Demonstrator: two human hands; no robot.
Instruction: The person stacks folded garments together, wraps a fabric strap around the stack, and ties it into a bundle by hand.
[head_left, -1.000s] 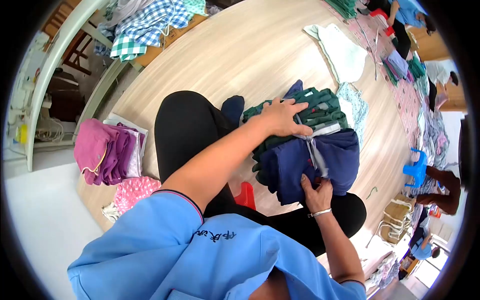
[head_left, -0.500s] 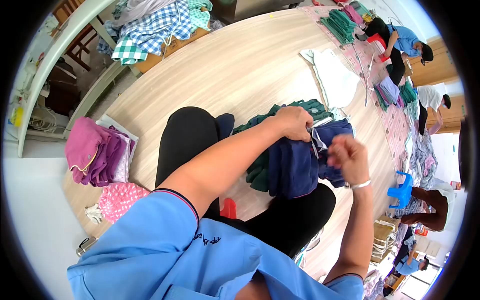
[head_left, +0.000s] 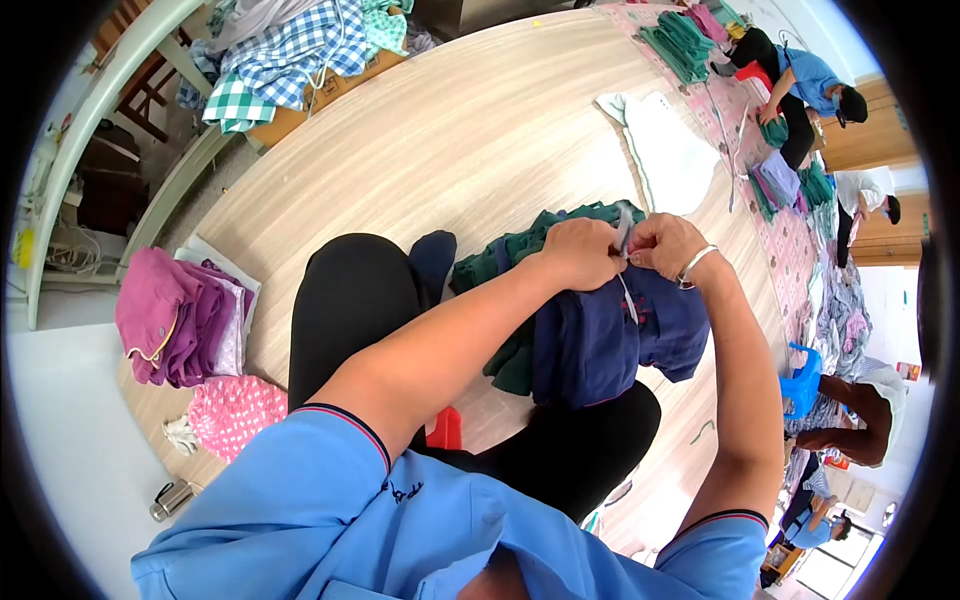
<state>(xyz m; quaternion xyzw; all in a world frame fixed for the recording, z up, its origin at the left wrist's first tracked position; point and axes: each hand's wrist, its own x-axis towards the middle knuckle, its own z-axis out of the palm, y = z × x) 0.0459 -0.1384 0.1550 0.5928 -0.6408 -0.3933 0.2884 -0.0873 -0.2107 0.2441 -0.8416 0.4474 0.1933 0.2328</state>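
Observation:
A bundle of folded navy garments (head_left: pixel 590 345) lies between my legs, with dark green garments (head_left: pixel 515 365) beside and under it. A pale strip of cloth (head_left: pixel 629 300) runs round the bundle. My left hand (head_left: pixel 585 254) is closed on the strip at the top of the bundle. Close against it, my right hand (head_left: pixel 668 246) pinches the same strip, fingers pressed together. The short end of the strip sticks up between both hands.
Purple folded garments (head_left: pixel 170 318) and a pink patterned cloth (head_left: pixel 237 412) lie at the left, near a metal flask (head_left: pixel 173 500). A white cloth (head_left: pixel 665 155) lies beyond the bundle. Co-workers sit at the right, near a blue stool (head_left: pixel 801 382). Checked cloth (head_left: pixel 300 60) is piled at upper left.
My right hand has come from the right side of the bundle up to my left hand and now grips the strip. The strip is drawn up between the hands.

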